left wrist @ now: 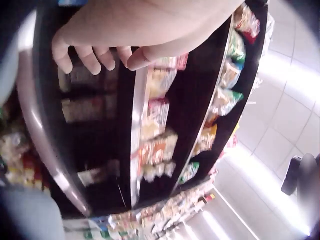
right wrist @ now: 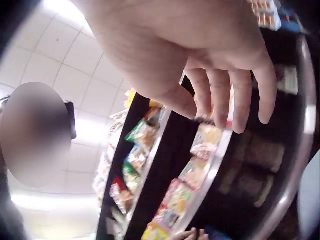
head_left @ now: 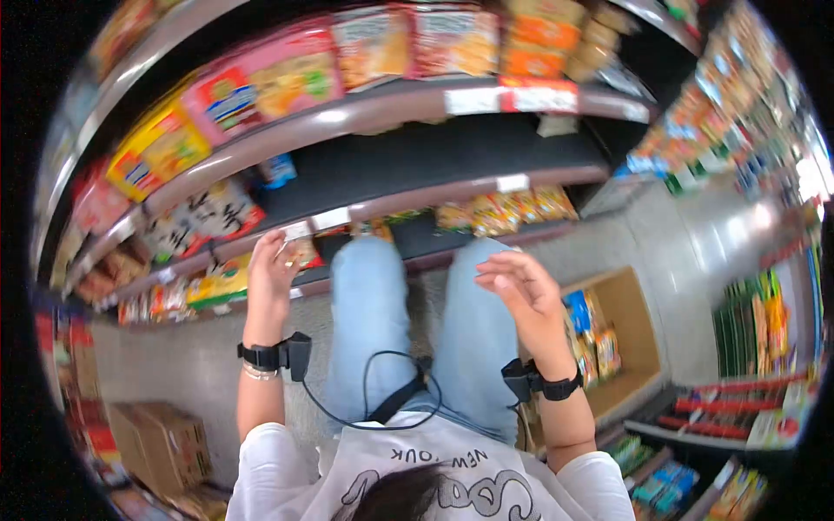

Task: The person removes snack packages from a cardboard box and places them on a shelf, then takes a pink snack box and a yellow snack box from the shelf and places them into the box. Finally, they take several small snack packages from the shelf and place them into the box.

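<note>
Both hands are raised over the lap in the head view, holding nothing. My left hand [head_left: 273,269], fingers loosely bent, overlaps the lower shelf with its snack packets. In the left wrist view its fingers [left wrist: 89,59] hang relaxed before a dark shelf. Beyond the right knee, my right hand [head_left: 532,300] has its fingers loosely extended, thumb apart. A cardboard box [head_left: 632,317] with several packets [head_left: 608,354] inside stands beside the right wrist. The right wrist view shows the palm and slack fingers [right wrist: 241,100] in front of shelved packets [right wrist: 194,172].
Ahead, tiered shelves carry a yellow packet [head_left: 162,156], a pink packet [head_left: 221,95] and orange packets [head_left: 537,39]. Small golden packets [head_left: 521,208] line a lower shelf. A closed carton [head_left: 161,443] sits on the floor at left. A cable [head_left: 373,425] runs across the lap between wrist straps.
</note>
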Tool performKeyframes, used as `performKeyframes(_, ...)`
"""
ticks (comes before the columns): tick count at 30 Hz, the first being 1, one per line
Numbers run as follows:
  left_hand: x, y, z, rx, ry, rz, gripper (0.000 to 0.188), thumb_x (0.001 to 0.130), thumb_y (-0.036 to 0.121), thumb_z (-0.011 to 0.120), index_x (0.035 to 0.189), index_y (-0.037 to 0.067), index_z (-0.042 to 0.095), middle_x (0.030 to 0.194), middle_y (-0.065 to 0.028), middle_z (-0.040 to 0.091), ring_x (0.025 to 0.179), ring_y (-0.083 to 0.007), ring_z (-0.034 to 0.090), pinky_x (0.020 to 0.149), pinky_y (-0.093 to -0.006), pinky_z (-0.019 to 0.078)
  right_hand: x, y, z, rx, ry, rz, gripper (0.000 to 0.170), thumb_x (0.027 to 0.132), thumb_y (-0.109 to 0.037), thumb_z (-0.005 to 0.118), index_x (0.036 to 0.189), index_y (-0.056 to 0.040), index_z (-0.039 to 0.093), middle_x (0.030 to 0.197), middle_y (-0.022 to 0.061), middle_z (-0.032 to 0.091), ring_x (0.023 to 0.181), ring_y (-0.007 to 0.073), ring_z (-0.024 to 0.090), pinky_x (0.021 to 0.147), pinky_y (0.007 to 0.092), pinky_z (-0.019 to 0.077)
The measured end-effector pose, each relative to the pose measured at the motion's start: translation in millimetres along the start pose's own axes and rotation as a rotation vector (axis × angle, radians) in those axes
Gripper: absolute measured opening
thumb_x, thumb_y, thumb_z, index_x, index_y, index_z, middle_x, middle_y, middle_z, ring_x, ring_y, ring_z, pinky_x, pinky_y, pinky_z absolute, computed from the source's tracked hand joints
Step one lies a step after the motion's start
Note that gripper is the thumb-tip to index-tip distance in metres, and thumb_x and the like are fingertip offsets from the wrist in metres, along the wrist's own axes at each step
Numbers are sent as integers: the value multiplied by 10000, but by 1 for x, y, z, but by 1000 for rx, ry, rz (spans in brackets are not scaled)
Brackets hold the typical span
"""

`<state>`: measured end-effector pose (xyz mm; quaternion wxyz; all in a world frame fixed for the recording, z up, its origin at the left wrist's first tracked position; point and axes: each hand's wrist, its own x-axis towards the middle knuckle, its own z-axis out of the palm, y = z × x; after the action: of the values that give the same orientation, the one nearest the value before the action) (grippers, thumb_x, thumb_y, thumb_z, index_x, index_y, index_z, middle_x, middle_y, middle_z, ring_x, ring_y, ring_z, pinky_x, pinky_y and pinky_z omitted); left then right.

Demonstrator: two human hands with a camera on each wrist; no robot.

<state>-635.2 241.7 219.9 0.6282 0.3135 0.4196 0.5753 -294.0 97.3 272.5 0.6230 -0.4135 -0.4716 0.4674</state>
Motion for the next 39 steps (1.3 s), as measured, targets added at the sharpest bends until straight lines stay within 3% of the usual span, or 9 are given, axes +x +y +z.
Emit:
performKeyframes(6,-81,109,-166,102,406,290,247,867,232,556,1101,153,557,1091,40,547,1038,-142,486,885,-355,375,53,20,129,92,-504,80,275,920,-74,533,1181,4,497,1083,112,598,1011,171,577,883,309,464)
performKeyframes(11,-159,169,-276,58,671,544,322,898,274,545,1183,124,531,1224,2,509,1172,-183,437,989,-374,315,64,33,194,186,-661,180,276,916,-91,549,1171,2,497,1080,109,601,1000,170,585,874,309,471)
performKeyframes(18,-202,232,-297,231,862,652,351,918,265,537,1230,108,506,1262,-10,507,1192,-176,445,986,-354,321,62,63,225,259,-687,235,269,917,-99,547,1166,-10,498,1072,113,604,970,177,598,861,312,476)
performKeyframes(25,-164,205,-287,348,740,569,255,905,236,548,1134,126,562,1140,18,542,1061,-140,491,890,-305,360,63,80,233,246,-539,296,244,920,-136,536,1131,-15,517,1035,134,612,923,199,616,836,332,501)
performKeyframes(27,-146,172,-297,645,740,616,188,899,221,549,1058,133,594,973,40,564,872,-88,512,748,-244,399,67,95,243,262,-491,363,230,921,-136,523,1119,-19,522,1016,132,613,899,202,620,828,342,508)
performKeyframes(30,-130,105,-306,518,857,465,172,898,227,572,1035,131,612,871,43,581,776,-78,522,647,-224,412,65,123,272,282,-461,491,204,919,-132,526,1093,-26,526,985,121,615,861,189,619,791,327,520)
performKeyframes(31,-127,79,-337,648,873,260,343,895,430,553,1086,149,598,978,9,583,890,-136,545,723,-310,456,64,131,281,273,-482,503,202,918,-136,532,1087,-26,525,980,120,618,853,183,618,775,317,522)
performKeyframes(32,-126,57,-349,587,920,320,154,892,200,592,1023,122,614,844,20,601,738,-84,535,608,-247,433,60,138,292,267,-508,522,201,917,-139,538,1082,-25,524,974,119,620,846,178,617,760,307,523)
performKeyframes(39,-166,1,-486,766,1267,282,316,761,141,651,1058,45,607,966,-109,670,913,-225,635,808,-332,490,22,191,350,81,-763,692,210,908,-134,552,1089,-37,507,966,115,622,833,183,620,732,304,522)
